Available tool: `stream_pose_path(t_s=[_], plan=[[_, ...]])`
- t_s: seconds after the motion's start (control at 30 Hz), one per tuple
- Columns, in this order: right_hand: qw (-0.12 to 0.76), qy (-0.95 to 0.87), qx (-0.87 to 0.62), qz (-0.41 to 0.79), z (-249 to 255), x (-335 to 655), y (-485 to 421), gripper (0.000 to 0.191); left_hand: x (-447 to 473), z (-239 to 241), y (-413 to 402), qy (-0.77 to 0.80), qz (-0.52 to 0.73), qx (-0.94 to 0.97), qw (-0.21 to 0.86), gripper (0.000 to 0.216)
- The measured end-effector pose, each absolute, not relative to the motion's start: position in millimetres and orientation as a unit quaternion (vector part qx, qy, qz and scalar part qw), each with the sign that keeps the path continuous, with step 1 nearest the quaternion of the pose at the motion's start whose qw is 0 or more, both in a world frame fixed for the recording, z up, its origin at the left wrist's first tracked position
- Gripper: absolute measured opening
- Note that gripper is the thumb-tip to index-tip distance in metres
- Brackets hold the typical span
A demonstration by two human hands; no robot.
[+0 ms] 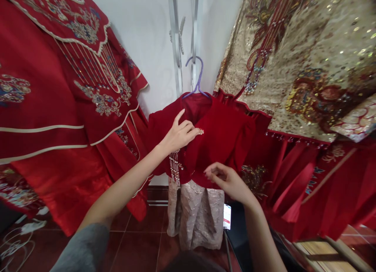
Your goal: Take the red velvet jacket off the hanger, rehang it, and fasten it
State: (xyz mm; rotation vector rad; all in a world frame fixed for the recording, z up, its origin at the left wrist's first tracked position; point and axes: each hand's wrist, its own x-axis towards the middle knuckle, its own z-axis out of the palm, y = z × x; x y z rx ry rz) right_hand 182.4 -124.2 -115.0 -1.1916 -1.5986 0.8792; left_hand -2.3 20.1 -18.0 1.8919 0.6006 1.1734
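Note:
A short red velvet jacket (223, 131) hangs on a purple hanger (200, 74), its front opening showing a darker red lining. My left hand (183, 134) lies across the jacket's front, one finger raised and the others closed at a small pearl-beaded fastening (201, 131). Below that wrist dangles a beaded tassel (175, 168). By the jacket's lower front edge, my right hand (225, 178) has loosely curled fingers with a gap inside them, and nothing shows in it. Beneath the jacket hangs a pale, textured cloth garment (201, 217).
Embroidered red garments (58, 91) hang close at left. On the right are a gold sequinned garment (282, 76) and red pleated skirts (331, 178). A metal rack (175, 40) stands behind. Lower down are a lit phone (227, 216), white cables (20, 240) and tiled floor (138, 248).

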Motion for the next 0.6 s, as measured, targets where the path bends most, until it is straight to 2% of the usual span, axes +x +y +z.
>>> stream_pose_path(t_s=[0.07, 0.1, 0.17, 0.23, 0.3, 0.37, 0.47, 0.53, 0.6], plan=[[0.516, -0.636, -0.524, 0.233, -93.3, 179.0, -113.0, 0.020, -2.6, -16.5, 18.8, 0.255, 0.493, 0.715, 0.425, 0.009], [0.550, -0.622, -0.543, 0.130, -80.6, 175.6, -105.1, 0.021, -2.6, -16.1, 18.5, 0.263, 0.513, 0.711, 0.403, 0.008], [0.590, -0.560, -0.578, -0.063, -55.1, 165.2, -86.3, 0.033, -2.5, -16.5, 18.6, 0.282, 0.539, 0.741, 0.285, 0.014], [0.601, -0.508, -0.595, -0.162, -35.3, 151.9, -66.4, 0.051, -3.1, -18.6, 19.5, 0.311, 0.526, 0.782, 0.119, 0.026], [0.570, -0.512, -0.607, -0.212, -25.7, 140.5, -50.2, 0.063, -6.7, -21.0, 20.6, 0.353, 0.489, 0.798, -0.022, 0.037], [0.520, -0.543, -0.614, -0.241, -25.4, 137.3, -41.9, 0.064, -15.2, -22.3, 21.8, 0.394, 0.461, 0.788, -0.110, 0.046], [0.431, -0.589, -0.632, -0.261, -29.0, 155.9, -47.0, 0.048, -36.8, -20.1, 24.8, 0.435, 0.441, 0.769, -0.157, 0.047], [0.360, -0.615, -0.655, -0.250, -26.3, 180.6, -57.6, 0.036, -52.9, -16.2, 27.9, 0.448, 0.422, 0.772, -0.161, 0.037], [0.303, -0.641, -0.670, -0.220, -19.1, 207.7, -66.6, 0.033, -65.5, -11.4, 30.5, 0.444, 0.403, 0.784, -0.163, 0.024]])
